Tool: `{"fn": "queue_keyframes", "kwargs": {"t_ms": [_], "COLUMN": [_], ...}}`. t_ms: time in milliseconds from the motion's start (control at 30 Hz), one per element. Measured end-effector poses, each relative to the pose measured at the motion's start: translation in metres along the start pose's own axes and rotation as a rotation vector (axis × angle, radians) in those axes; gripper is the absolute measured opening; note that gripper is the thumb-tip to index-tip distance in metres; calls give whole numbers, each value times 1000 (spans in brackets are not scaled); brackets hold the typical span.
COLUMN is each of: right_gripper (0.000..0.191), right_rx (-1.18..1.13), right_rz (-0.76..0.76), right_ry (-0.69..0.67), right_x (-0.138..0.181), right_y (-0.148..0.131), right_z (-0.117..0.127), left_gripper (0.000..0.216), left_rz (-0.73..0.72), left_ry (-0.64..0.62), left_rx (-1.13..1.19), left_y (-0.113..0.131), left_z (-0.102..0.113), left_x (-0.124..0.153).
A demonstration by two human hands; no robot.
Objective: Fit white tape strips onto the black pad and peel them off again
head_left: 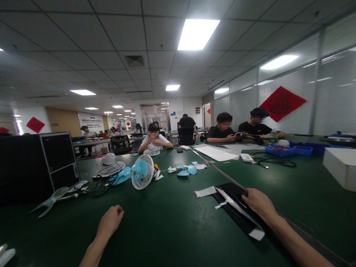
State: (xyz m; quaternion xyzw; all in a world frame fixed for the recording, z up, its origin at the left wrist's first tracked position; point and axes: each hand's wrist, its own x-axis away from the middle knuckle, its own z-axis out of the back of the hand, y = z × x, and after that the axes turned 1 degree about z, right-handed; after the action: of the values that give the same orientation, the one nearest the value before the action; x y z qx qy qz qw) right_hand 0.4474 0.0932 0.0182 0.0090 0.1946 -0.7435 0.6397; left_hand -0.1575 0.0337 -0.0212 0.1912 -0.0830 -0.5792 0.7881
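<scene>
My left hand [109,221] rests on the green table, its fingers curled in a loose fist with nothing seen in them. My right hand [258,204] pinches the right edge of a flat black piece [230,215], which looks like a sheet or sleeve; its exact kind is unclear. A shiny pale strip runs lengthwise along it. White tape-like pieces [206,191] stick out at its far end, and another white piece [256,234] sits at its near end. The right fingertips are partly hidden behind the black edge.
A fan with a white cage [142,171], blue fan blades [187,170] and cables stand further back. At left are a black computer case [59,159] and a clear blade [52,200]. Blue trays [280,150] and a white box [340,167] lie right. Several people sit beyond.
</scene>
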Motion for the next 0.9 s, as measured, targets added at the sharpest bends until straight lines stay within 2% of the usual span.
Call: {"fn": "queue_keyframes", "kwargs": {"t_ms": [167, 333, 433, 500, 567, 700, 900], "right_gripper": [25, 32, 32, 30, 24, 16, 30], "right_rx": [39, -60, -163, -149, -88, -45, -105], "right_rz": [1, 129, 320, 402, 388, 306, 214], "right_ry": [51, 159, 63, -38, -121, -193, -300], "right_x": [1, 4, 5, 7, 8, 3, -18], "right_y": [-1, -10, -22, -32, -39, -47, -47], "right_z": [-1, 2, 3, 3, 1, -6, -14], "left_gripper": [35, 35, 37, 37, 37, 36, 37], "left_rz": [0, 6, 14, 20, 26, 22, 1], "left_ry": [8, -20, -41, -43, -47, -31, -35], "left_rx": [-22, -10, -8, 1, 16, 2, -18], "left_y": [0, 0, -1, -2, -2, -2, -5], "left_z": [-1, 0, 0, 0, 0, 0, -1], "left_x": [1, 0, -2, -3, -4, -4, -8]}}
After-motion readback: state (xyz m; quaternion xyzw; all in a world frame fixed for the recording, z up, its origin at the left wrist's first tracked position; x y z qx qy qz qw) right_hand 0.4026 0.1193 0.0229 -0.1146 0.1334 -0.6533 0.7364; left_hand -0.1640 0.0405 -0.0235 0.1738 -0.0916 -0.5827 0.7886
